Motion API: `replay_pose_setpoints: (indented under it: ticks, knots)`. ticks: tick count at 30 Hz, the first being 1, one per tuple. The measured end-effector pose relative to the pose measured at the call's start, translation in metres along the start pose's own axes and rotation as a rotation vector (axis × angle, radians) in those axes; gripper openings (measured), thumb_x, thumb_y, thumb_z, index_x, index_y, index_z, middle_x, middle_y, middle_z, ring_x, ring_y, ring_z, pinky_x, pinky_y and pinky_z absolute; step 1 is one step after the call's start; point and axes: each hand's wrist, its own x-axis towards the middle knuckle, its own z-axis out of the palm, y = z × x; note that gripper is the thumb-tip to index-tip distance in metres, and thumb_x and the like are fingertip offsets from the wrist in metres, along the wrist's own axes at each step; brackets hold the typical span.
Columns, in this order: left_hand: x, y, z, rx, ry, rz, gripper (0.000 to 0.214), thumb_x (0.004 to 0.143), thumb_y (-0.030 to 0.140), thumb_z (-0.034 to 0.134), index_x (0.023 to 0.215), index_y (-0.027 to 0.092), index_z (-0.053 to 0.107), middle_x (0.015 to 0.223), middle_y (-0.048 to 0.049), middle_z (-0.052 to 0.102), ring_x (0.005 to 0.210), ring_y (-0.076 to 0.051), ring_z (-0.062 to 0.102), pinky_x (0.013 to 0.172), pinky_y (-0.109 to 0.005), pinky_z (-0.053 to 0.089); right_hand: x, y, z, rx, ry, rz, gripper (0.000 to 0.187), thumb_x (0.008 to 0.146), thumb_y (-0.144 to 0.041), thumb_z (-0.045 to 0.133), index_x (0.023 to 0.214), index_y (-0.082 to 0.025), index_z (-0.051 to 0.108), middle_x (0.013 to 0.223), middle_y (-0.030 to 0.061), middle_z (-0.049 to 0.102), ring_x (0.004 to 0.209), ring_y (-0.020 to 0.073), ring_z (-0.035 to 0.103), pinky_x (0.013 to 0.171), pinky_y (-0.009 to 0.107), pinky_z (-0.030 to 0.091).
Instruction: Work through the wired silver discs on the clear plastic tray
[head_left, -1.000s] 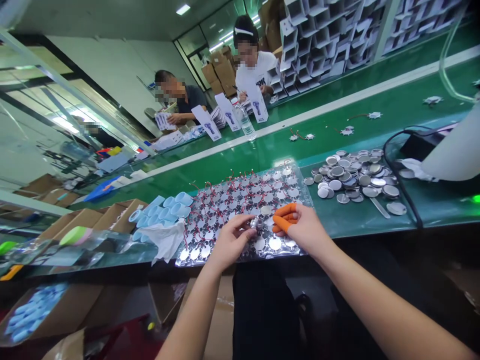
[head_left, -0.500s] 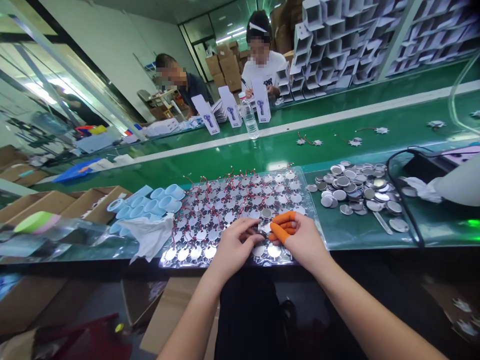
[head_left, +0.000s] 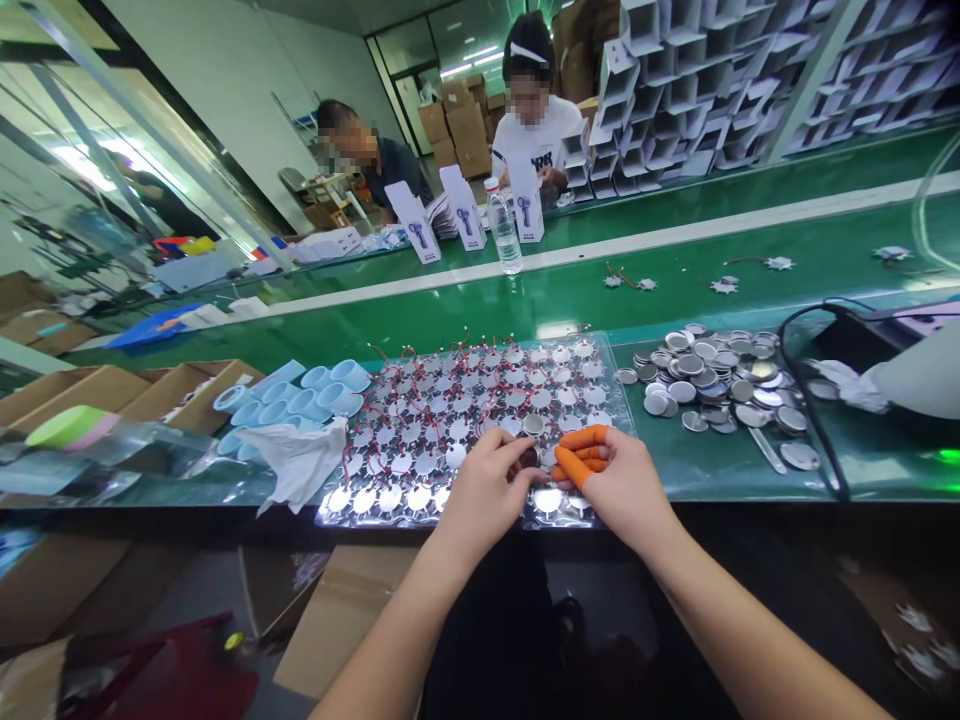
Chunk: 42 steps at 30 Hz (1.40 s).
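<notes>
The left hand (head_left: pixel 484 490) has its grip pinched almost shut. The thumb and the fingertips close on a small round piece (head_left: pixel 529 458) that looks dark and shiny. The piece sits right at the fingertips, just above the near part of the tray (head_left: pixel 611 380).

The right hand (head_left: pixel 622 485) is just to the right of that grip. Some of its fingers wear orange finger caps (head_left: pixel 581 452). The capped fingers are bunched close together and point at the small round piece. They are very near it, but I cannot tell if they touch it or hold it.

Under both grips lies the clear tray, flat on the green counter (head_left: pixel 675 470). It is full of star-shaped plates (head_left: pixel 450 420) set in rows, with thin red wires (head_left: pixel 390 365) looping over them.

To the right of the grips, a little apart from the tray, a pile of silver discs (head_left: pixel 705 380) lies on the counter. To the left of the grips, a white cloth (head_left: pixel 300 460) touches the tray's left edge. Blue cups (head_left: pixel 300 395) lie on their sides just behind the cloth.

Far beyond the grips, across the counter, a water bottle (head_left: pixel 504 225) stands upright. 2 other people sit there, with their hands well apart from these 2 hands.
</notes>
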Motion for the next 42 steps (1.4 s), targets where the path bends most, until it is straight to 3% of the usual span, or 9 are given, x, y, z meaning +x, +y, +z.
replay_pose_setpoints:
  ticks: [8, 16, 19, 24, 29, 32, 35, 38, 42]
  knots:
    - [-0.001, 0.005, 0.002, 0.044, -0.084, 0.042, 0.030, 0.091, 0.015, 0.056, 0.119, 0.019, 0.065, 0.102, -0.0084, 0.060, 0.091, -0.020, 0.062, 0.085, -0.035, 0.053, 0.005, 0.009, -0.010, -0.350, -0.058, -0.337, 0.012, 0.076, -0.022, 0.068, 0.088, -0.021, 0.071, 0.081, 0.0043, 0.074, 0.072, 0.0211, 0.072, 0.072, 0.035, 0.060]
    - [0.001, 0.007, 0.006, 0.024, -0.041, 0.006, 0.037, 0.092, 0.020, 0.055, 0.129, 0.021, 0.062, 0.111, -0.0100, 0.064, 0.091, -0.021, 0.062, 0.089, -0.039, 0.053, 0.011, -0.005, -0.009, -0.032, 0.004, 0.007, 0.017, 0.071, -0.022, 0.074, 0.083, -0.017, 0.063, 0.062, 0.0020, 0.067, 0.058, 0.0200, 0.071, 0.053, 0.029, 0.059]
    - [0.001, -0.002, -0.002, -0.176, -0.016, -0.154, 0.037, 0.088, 0.024, 0.065, 0.124, 0.024, 0.066, 0.113, -0.0077, 0.067, 0.085, -0.018, 0.063, 0.085, -0.037, 0.055, 0.013, -0.008, -0.008, 0.029, 0.005, 0.030, 0.017, 0.070, -0.021, 0.074, 0.082, -0.016, 0.063, 0.061, 0.0023, 0.067, 0.057, 0.0194, 0.071, 0.052, 0.027, 0.058]
    - [0.006, -0.006, -0.016, -0.613, 0.085, -0.288, 0.049, 0.086, 0.033, 0.069, 0.133, 0.021, 0.060, 0.124, -0.0106, 0.066, 0.108, -0.022, 0.062, 0.088, -0.034, 0.056, 0.020, -0.004, -0.011, 0.060, 0.069, -0.024, 0.018, 0.070, -0.023, 0.073, 0.084, -0.017, 0.063, 0.063, 0.0018, 0.067, 0.058, 0.0204, 0.072, 0.052, 0.028, 0.058]
    - [0.059, 0.057, -0.005, -0.352, -0.022, 0.009, 0.048, 0.085, 0.025, 0.069, 0.132, 0.025, 0.061, 0.115, -0.0088, 0.069, 0.089, -0.019, 0.064, 0.082, -0.036, 0.056, 0.025, -0.007, -0.016, -0.110, 0.156, -0.198, 0.009, 0.070, -0.018, 0.066, 0.078, -0.020, 0.063, 0.066, 0.0030, 0.069, 0.060, 0.0209, 0.071, 0.056, 0.029, 0.056]
    - [0.114, 0.105, 0.027, -0.105, -0.059, 0.338, 0.048, 0.085, 0.018, 0.067, 0.132, 0.025, 0.061, 0.113, -0.0071, 0.070, 0.096, -0.022, 0.063, 0.094, -0.045, 0.050, 0.026, -0.013, -0.018, -0.247, 0.185, -0.228, 0.016, 0.061, -0.006, 0.062, 0.063, -0.022, 0.058, 0.064, 0.0045, 0.070, 0.065, 0.0233, 0.071, 0.054, 0.026, 0.053]
    - [0.168, 0.133, 0.065, 0.056, -0.160, 0.454, 0.051, 0.082, 0.016, 0.070, 0.133, 0.017, 0.059, 0.115, -0.0118, 0.069, 0.106, -0.027, 0.062, 0.097, -0.046, 0.048, 0.027, -0.014, -0.018, -0.200, 0.172, -0.158, 0.021, 0.054, -0.002, 0.057, 0.062, -0.022, 0.056, 0.059, 0.0024, 0.069, 0.059, 0.0234, 0.070, 0.048, 0.026, 0.051]
    - [0.192, 0.135, 0.079, 0.109, -0.246, 0.470, 0.054, 0.081, 0.018, 0.073, 0.132, 0.014, 0.059, 0.128, -0.0158, 0.063, 0.119, -0.031, 0.057, 0.102, -0.047, 0.045, 0.029, -0.012, -0.018, -0.017, 0.141, -0.143, 0.023, 0.057, -0.007, 0.059, 0.076, -0.021, 0.059, 0.061, 0.0010, 0.070, 0.057, 0.0233, 0.070, 0.046, 0.027, 0.052]
    - [0.152, 0.105, 0.035, 0.035, -0.142, 0.457, 0.033, 0.092, 0.022, 0.060, 0.125, 0.020, 0.064, 0.124, -0.0104, 0.064, 0.114, -0.025, 0.059, 0.100, -0.041, 0.047, 0.029, -0.012, -0.018, 0.064, 0.124, -0.137, 0.014, 0.066, -0.019, 0.065, 0.079, -0.020, 0.059, 0.056, 0.0003, 0.067, 0.053, 0.0219, 0.069, 0.048, 0.029, 0.055]
